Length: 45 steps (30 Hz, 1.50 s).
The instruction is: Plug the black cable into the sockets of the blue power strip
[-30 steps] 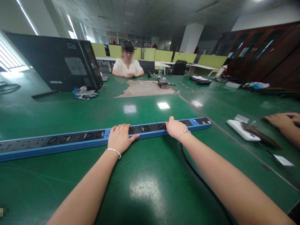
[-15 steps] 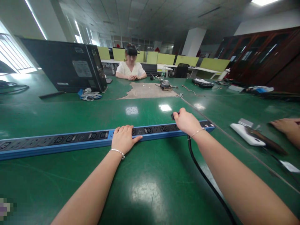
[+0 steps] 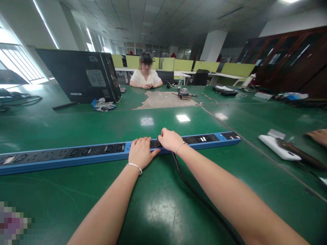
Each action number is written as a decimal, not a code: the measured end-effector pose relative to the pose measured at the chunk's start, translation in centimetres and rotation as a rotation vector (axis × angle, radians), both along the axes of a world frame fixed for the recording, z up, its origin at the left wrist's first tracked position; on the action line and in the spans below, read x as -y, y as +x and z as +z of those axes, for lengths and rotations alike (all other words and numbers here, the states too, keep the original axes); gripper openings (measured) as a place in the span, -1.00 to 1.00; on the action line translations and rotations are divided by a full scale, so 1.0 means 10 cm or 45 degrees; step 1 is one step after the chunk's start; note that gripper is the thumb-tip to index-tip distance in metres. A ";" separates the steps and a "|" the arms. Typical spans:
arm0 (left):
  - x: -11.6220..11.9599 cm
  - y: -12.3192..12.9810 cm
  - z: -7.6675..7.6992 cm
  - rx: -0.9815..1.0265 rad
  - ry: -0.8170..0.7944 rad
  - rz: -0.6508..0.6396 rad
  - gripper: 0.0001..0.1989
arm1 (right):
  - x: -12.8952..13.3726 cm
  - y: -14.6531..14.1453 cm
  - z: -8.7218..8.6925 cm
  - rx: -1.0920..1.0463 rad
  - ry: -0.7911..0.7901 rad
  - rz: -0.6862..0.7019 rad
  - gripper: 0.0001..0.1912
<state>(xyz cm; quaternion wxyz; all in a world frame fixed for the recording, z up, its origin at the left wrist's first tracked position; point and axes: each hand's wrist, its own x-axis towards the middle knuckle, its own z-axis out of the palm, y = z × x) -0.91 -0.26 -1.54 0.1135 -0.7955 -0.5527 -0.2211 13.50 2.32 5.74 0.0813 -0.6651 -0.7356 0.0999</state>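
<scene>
A long blue power strip (image 3: 97,158) with black sockets lies across the green table. My left hand (image 3: 140,153) rests over its middle, fingers bent across the top and thumb stretched to the right along it, holding the strip. Just right of it, my right hand (image 3: 170,140) is closed around the plug of a black power cord (image 3: 187,183). That plug is at the socket face and mostly hidden by my fingers, so whether it sits in a socket cannot be seen. The cord hangs from under my right hand and runs toward the lower right.
Behind the strip are a black computer case (image 3: 76,76), work gloves (image 3: 103,104) and a torn brown sheet (image 3: 163,100). A person (image 3: 146,76) sits across the table. At right lie a white device (image 3: 278,148) and another person's hand (image 3: 318,136).
My right hand has moved left along the strip with the plug, from near its right end to beside my left hand. My left hand keeps its place on the strip. The view has shifted slightly.
</scene>
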 end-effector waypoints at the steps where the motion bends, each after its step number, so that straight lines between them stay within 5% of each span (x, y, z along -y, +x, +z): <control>1: 0.00 0.00 0.00 0.002 -0.002 -0.001 -0.40 | -0.02 -0.03 0.01 0.040 -0.019 -0.003 -0.67; 11: 0.01 0.01 0.05 0.051 -0.064 -0.007 -0.42 | -0.15 -0.20 0.15 0.152 -0.156 0.093 -0.70; 35: -0.01 0.01 0.03 0.044 -0.062 -0.044 -0.43 | 0.08 -0.30 -0.07 0.116 0.093 0.025 -0.69; 41: 0.02 0.09 0.05 0.104 -0.030 -0.048 -0.43 | 0.01 0.02 -0.20 -0.053 0.111 0.081 -0.57; 45: 0.01 0.17 0.07 0.119 -0.018 -0.159 -0.55 | 0.15 0.39 -0.40 -0.027 0.460 -0.022 -0.55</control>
